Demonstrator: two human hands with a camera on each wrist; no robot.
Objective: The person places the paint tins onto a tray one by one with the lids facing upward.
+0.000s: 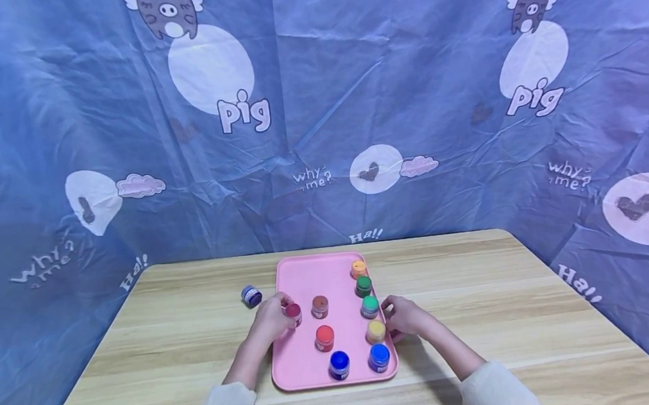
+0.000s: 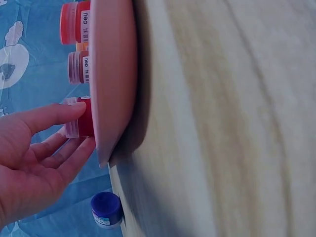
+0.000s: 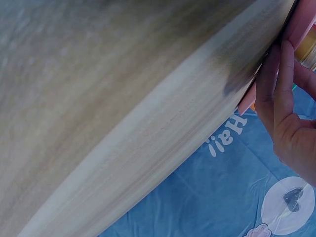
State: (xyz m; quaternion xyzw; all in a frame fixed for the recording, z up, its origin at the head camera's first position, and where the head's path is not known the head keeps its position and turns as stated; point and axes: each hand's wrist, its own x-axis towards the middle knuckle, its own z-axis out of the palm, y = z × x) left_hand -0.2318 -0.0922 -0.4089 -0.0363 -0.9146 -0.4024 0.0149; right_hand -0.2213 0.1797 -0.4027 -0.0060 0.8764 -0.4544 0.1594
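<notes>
My left hand [image 1: 273, 317] reaches over the left rim of a pink tray [image 1: 298, 270]. Its thumb and fingers pinch a dark red paint jar [image 2: 85, 118], which sits at the tray's left edge. Along the opposite rim, my right hand [image 1: 405, 316] grips the tray's edge, close to a yellow jar [image 1: 376, 332] and a light green jar [image 1: 370, 306]. Some right fingers [image 3: 283, 81] lie against the outside of the rim. Also on the tray are a brown jar [image 1: 319, 306], a red jar [image 1: 325, 338] and a dark blue jar [image 1: 339, 364].
A purple-blue jar [image 1: 251, 296] lies on the wooden table [image 1: 185, 330], left of the tray, seemingly tipped over. Orange [image 1: 358, 269], dark green [image 1: 363, 286] and blue [image 1: 379, 358] jars stand along the tray's right side. Printed blue cloth [image 1: 315, 100] hangs behind.
</notes>
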